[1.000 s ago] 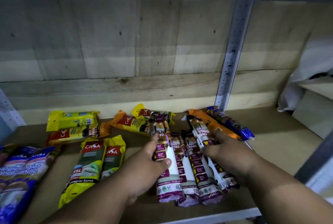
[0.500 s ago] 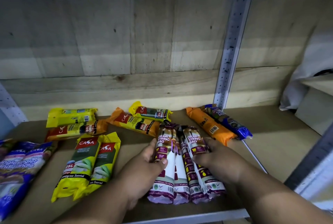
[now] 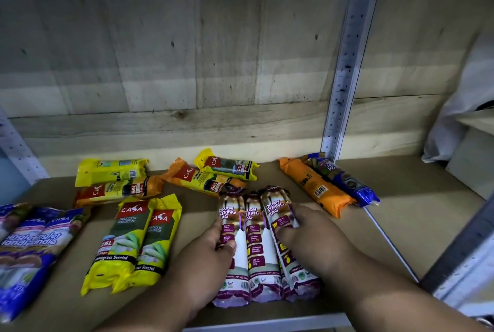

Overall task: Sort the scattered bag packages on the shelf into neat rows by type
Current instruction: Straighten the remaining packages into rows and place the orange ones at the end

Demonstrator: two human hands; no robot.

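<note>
Three purple-and-white draw string bag packs (image 3: 260,249) lie side by side at the shelf's front middle, long ends pointing to the back. My left hand (image 3: 205,262) grips the left pack from its left side, thumb on top. My right hand (image 3: 312,240) presses on the right pack, fingers across its label. Two yellow Casa 25L packs (image 3: 133,243) lie together to the left. Further back lie two orange 60L packs (image 3: 120,190) (image 3: 199,178) and two yellow packs (image 3: 111,171) (image 3: 227,167). At the right back lie an orange pack (image 3: 316,188) and a blue pack (image 3: 344,182).
Several blue single handle packs (image 3: 29,249) lie at the far left front. A plank wall (image 3: 213,64) closes the back. A perforated metal upright (image 3: 344,69) stands at the back right. The shelf board (image 3: 417,198) is bare right of the blue pack. White cloth (image 3: 459,107) hangs at far right.
The splayed draw string bag packs have been squeezed together between both hands and pulled toward the front edge into a tight, parallel row. The other packs have not moved.
</note>
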